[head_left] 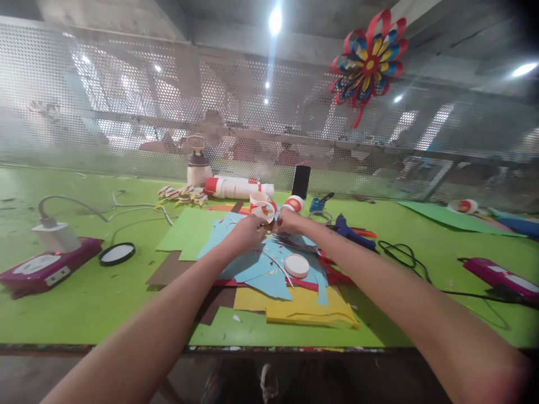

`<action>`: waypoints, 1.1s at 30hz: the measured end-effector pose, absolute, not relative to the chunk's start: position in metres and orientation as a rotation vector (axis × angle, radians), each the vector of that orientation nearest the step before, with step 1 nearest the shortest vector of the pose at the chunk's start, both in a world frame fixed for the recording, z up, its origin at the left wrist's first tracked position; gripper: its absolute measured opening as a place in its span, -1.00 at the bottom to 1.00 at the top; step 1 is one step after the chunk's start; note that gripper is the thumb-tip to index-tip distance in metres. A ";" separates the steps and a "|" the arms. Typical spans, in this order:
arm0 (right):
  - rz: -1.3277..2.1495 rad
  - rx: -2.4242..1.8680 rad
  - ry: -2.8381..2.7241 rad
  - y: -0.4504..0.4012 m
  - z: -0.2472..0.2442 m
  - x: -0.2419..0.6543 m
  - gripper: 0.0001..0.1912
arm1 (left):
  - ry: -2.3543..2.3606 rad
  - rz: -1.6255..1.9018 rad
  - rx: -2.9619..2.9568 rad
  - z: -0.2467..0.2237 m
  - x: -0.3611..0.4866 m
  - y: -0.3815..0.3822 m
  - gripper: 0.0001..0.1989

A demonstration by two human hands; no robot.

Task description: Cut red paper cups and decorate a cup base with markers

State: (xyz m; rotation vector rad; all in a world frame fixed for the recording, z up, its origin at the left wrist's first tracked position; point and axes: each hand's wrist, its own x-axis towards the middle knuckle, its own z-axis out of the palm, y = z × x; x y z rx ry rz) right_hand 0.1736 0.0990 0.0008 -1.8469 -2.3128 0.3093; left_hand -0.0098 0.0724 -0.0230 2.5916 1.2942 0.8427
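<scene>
Over the middle of the paper pile, my left hand (251,229) and my right hand (289,220) are close together with fingers curled inward. Small golden-brown bits show between the fingertips, too small to name. Just beyond my left hand, a white and red paper cup (261,203) lies tilted, its mouth facing me. Behind my right hand is another red and white cup (295,202), partly hidden by it. Scissors (295,242) lie below my right wrist, on light blue paper (261,275) strewn with small scraps. A round white lid (296,266) rests nearer to me.
A blue glue gun (353,231) lies right of my right forearm. Purple power strips (50,269) (505,276) sit at both sides with cables. Stacked paper cups (240,188), a spray bottle (199,168) and an upright phone (301,181) stand behind. A paper flower (370,64) hangs above.
</scene>
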 end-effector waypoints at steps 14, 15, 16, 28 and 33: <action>0.272 -1.816 -2.731 0.098 0.011 0.186 -0.72 | 1.335 0.836 2.584 -0.019 -0.010 0.065 -0.72; 0.270 -1.807 -2.754 0.100 0.011 0.183 -0.72 | 1.340 0.834 2.586 -0.019 -0.010 0.066 -0.72; 0.270 -1.803 -2.772 0.101 0.012 0.181 -0.73 | 1.344 0.832 2.587 -0.020 -0.011 0.067 -0.73; 0.465 -1.796 -2.584 0.108 0.007 0.191 -0.70 | 1.332 0.818 2.577 -0.020 -0.010 0.068 -0.72; 0.598 -1.693 -2.287 0.100 0.001 0.201 -0.74 | 1.332 0.813 2.551 -0.021 -0.010 0.068 -0.71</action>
